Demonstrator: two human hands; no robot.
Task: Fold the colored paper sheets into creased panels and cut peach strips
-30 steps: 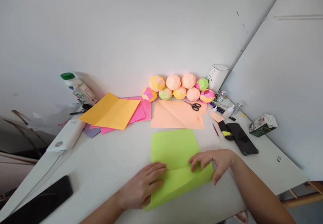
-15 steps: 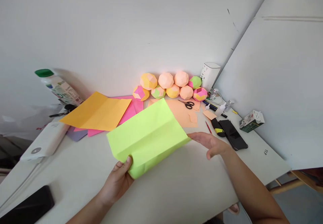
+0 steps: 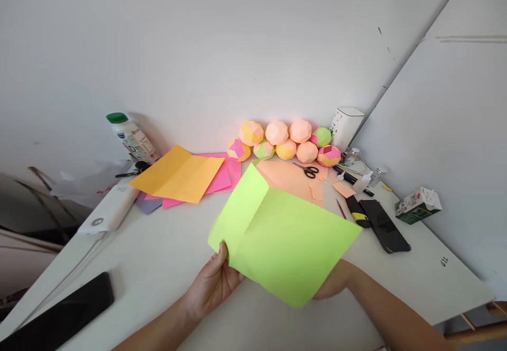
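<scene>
A lime-green sheet of paper with a crease across it is held up over the desk. My left hand grips its lower left edge, thumb on top and fingers underneath. Behind the sheet's right part is my right hand; the paper covers its fingers, so their position does not show. Beyond the sheet lie peach paper pieces with black-handled scissors on them. An orange creased sheet rests on pink sheets to the left.
Several faceted paper balls are stacked against the wall. On the right are a phone, a utility knife, a glue bottle and a carton. A bottle, a white device and a black object are on the left.
The green sheet has turned and tilted, its right part now lower and nearer. My right hand has gone from the sheet's right corner to behind it. The view has shifted left.
</scene>
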